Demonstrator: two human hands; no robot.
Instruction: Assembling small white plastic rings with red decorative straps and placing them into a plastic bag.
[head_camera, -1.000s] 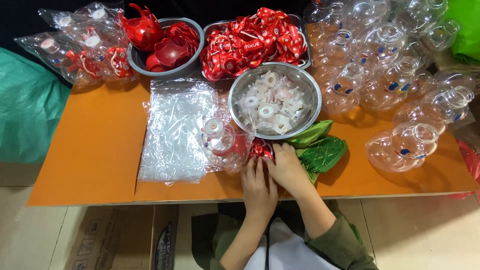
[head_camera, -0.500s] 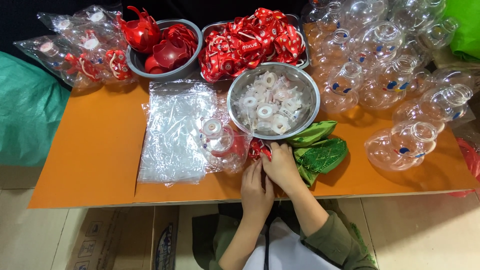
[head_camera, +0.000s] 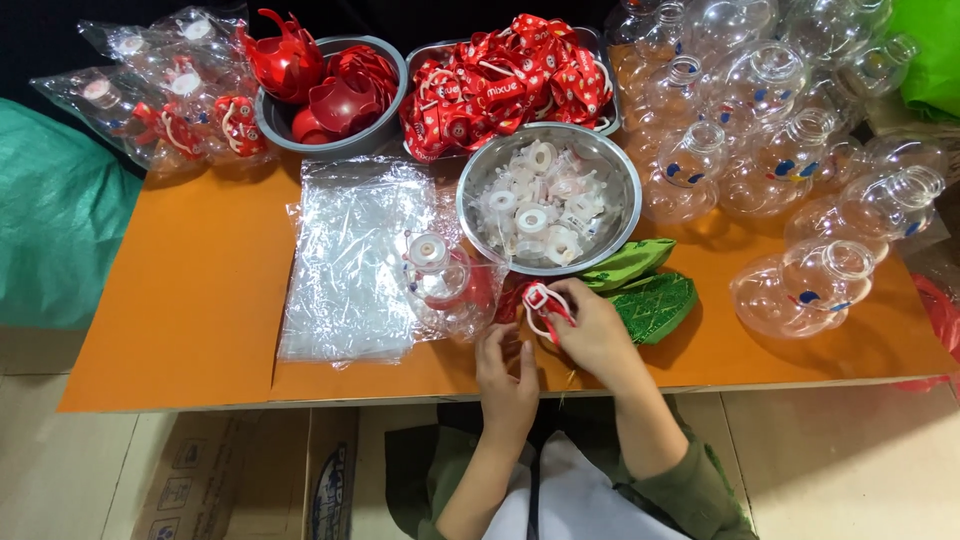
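My right hand (head_camera: 598, 335) holds a red strap with a white ring fitting (head_camera: 537, 300) at the near edge of the orange table (head_camera: 200, 300). My left hand (head_camera: 507, 372) is just below and left of it, fingers pinching the lower part of the same red strap. A clear round bottle with a white cap (head_camera: 440, 278) lies just left of my hands, inside a clear bag. Right behind my hands stands a steel bowl of white ring fittings (head_camera: 548, 210).
A stack of clear plastic bags (head_camera: 345, 260) lies at the left. At the back stand a bowl of red plastic parts (head_camera: 330, 90) and a tray of red straps (head_camera: 505, 75). Several clear bottles (head_camera: 790, 170) crowd the right. A green cloth (head_camera: 650, 290) lies beside my right hand.
My hands have stayed at the table's near edge. The white ring fitting on the red strap now shows above my right fingers.
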